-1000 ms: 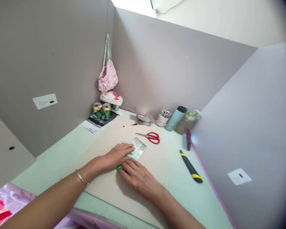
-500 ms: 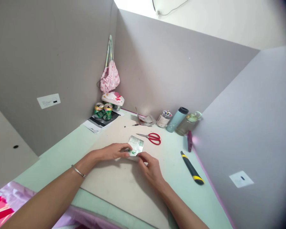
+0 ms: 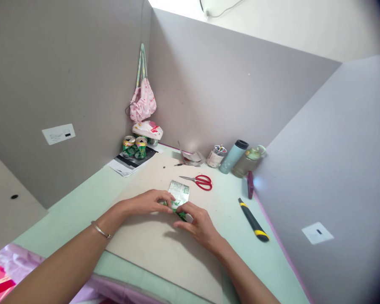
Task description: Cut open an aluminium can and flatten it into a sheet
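Note:
A cut piece of can metal (image 3: 180, 191), silver-white with green print, is between my two hands above the beige board (image 3: 164, 253). My left hand (image 3: 148, 202) pinches its left side with thumb and fingers. My right hand (image 3: 200, 221) grips its near edge, where a darker green part shows below the fingertips; the right thumb stands lower, a little apart from the index finger. Just beyond the piece lie red-handled scissors (image 3: 199, 181) with their blades pointing left.
Crushed green cans (image 3: 140, 148) stand on papers at the back left. Along the back are a jar of pens (image 3: 215, 157), a blue bottle (image 3: 234, 157) and a green-lidded bottle (image 3: 248, 162). A black-and-yellow utility knife (image 3: 253, 220) lies right. Grey partitions (image 3: 202, 84) enclose the table.
My right hand has shifted slightly left and its thumb has moved away from the index finger. More of the green near edge of the metal piece now shows. The view has moved a little.

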The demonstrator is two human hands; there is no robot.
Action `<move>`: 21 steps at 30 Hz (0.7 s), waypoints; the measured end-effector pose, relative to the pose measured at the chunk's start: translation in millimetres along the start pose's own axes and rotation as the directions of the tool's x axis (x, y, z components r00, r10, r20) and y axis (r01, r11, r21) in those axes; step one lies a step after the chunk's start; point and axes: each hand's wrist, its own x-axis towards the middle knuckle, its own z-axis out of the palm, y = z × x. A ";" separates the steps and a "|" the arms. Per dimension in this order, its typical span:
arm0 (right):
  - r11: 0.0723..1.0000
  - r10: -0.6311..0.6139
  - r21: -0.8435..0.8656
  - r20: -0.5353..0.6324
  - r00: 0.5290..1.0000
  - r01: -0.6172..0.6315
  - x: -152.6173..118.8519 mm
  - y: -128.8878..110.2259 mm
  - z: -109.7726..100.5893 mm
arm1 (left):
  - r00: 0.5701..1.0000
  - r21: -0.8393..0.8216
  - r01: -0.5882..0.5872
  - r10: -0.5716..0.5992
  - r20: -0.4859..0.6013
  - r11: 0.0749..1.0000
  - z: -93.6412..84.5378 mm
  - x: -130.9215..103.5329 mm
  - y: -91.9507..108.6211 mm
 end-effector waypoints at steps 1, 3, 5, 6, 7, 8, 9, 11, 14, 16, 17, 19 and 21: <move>1.000 -0.007 -0.003 0.010 1.000 0.007 0.2 -0.2 -0.5 | 1.000 0.005 -0.001 0.001 -0.001 1.000 0.2 0.0 -0.3; 1.000 -0.006 -0.011 0.020 1.000 0.007 0.8 -1.1 -1.3 | 1.000 0.015 0.000 0.000 -0.003 1.000 0.6 0.4 -1.9; 1.000 0.000 -0.020 0.035 0.999 0.001 1.5 -2.1 -1.6 | 1.000 0.032 0.001 -0.001 -0.003 0.999 1.0 0.7 -3.7; 1.000 0.002 -0.025 0.046 0.999 0.000 1.8 -2.3 -1.4 | 1.000 0.044 0.002 -0.002 -0.001 0.999 1.2 0.7 -4.5; 1.000 0.001 -0.030 0.058 0.998 0.001 2.1 -2.3 -0.9 | 1.000 0.056 0.003 -0.003 0.002 0.998 1.4 0.4 -5.0; 0.999 -0.001 -0.036 0.069 0.998 0.003 2.3 -1.9 -0.2 | 1.000 0.069 0.003 -0.004 0.006 0.998 1.6 0.1 -5.3; 0.999 -0.003 -0.046 0.076 0.997 0.007 2.4 -1.1 0.6 | 1.000 0.082 0.004 -0.005 0.010 0.997 2.0 -0.3 -5.4; 0.997 -0.007 -0.074 0.071 0.997 0.012 2.5 1.1 2.8 | 1.000 0.103 0.007 -0.009 0.016 0.995 3.1 -0.6 -5.7; 0.990 -0.023 -0.135 0.032 0.999 0.027 2.3 4.7 6.5 | 1.000 0.126 0.005 -0.006 0.010 0.992 5.8 0.4 -6.0; 0.982 -0.044 -0.186 -0.012 0.999 0.041 1.7 6.6 8.7 | 1.000 0.139 -0.005 0.005 0.005 0.990 7.8 1.6 -5.6; 0.975 -0.058 -0.217 -0.044 0.997 0.047 1.1 7.3 9.6 | 1.000 0.145 -0.011 0.011 0.001 0.989 8.6 2.2 -5.1; 0.954 -0.102 -0.295 -0.123 0.987 0.061 -0.6 8.4 10.7 | 1.000 0.154 -0.018 0.020 -0.013 0.988 9.7 3.2 -4.2; 0.918 -0.180 -0.383 -0.181 0.967 0.100 -2.5 9.0 10.7 | 0.999 0.159 -0.015 0.021 -0.039 0.987 10.0 4.1 -4.0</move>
